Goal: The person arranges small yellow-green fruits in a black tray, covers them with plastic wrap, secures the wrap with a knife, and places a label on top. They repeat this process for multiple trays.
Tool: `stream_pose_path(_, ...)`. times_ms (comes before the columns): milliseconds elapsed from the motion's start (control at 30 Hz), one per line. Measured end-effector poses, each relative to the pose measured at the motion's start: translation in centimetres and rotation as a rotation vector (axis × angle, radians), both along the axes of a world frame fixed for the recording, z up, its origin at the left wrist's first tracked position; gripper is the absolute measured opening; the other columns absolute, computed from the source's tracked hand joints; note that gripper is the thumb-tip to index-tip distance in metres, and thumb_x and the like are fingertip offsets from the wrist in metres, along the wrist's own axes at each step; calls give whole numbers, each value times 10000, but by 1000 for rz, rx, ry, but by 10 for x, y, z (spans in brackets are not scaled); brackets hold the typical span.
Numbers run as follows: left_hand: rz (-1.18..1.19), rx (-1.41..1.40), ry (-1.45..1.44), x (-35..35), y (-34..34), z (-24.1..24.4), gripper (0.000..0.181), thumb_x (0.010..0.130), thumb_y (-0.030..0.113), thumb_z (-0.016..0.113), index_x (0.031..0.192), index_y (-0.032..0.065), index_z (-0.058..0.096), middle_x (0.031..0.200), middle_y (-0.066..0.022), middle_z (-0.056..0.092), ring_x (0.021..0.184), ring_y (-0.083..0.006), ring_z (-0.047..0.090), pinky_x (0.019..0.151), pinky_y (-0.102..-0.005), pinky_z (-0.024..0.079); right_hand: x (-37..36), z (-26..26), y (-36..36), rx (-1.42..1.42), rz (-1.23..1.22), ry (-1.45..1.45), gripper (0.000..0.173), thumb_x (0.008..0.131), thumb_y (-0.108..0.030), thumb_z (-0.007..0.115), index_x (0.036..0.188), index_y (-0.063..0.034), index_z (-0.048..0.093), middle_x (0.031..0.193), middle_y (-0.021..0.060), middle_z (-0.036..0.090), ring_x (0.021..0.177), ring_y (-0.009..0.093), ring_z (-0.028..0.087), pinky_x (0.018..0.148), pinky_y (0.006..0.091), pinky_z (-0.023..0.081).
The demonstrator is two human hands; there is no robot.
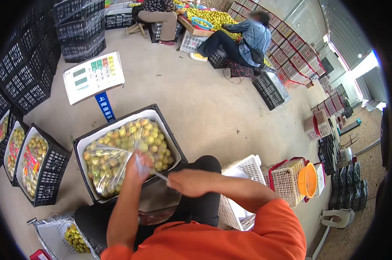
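Note:
Before me a black plastic crate with a white liner holds many yellow-green fruits, which look like jujubes. A clear plastic bag covers the fruits, its film drawn up in creases toward one point. My left hand is closed around the gathered neck of that bag, above the near half of the crate. Just right of it, my right hand pinches a thin whitish strip that runs to the left hand. Whether this strip is a tie or twisted film, I cannot tell.
A weighing scale's display on a blue post rises behind the crate. Filled crates lean at left, near stacked black crates. White baskets stand at right. Two people sit by a fruit-covered table.

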State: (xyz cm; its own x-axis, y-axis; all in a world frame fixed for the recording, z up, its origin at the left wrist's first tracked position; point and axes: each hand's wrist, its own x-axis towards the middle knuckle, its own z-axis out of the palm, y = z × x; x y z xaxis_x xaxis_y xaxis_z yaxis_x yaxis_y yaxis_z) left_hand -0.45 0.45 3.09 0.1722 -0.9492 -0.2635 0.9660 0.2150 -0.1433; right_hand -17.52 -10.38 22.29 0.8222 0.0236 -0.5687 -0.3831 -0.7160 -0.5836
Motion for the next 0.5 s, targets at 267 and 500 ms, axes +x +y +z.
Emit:
stream_pose_path(267,36,223,-181,10,-14,0,147,950,185,502,882,65,551,806,-49,578,774,-207,599,752,-380,513,15,5,-18,-261,70,-174,284,954,-220,472,955,32,605,908,247,659,884,423,648,783,507,505)
stream_pose_path(500,31,591,-184,-18,-25,-47,303,1000,187,461,1165,-55,537,1111,-183,622,1073,-341,600,918,-463,522,18,-52,-59,-521,367,246,224,877,-120,538,952,20,695,822,217,689,821,351,692,674,463,545)
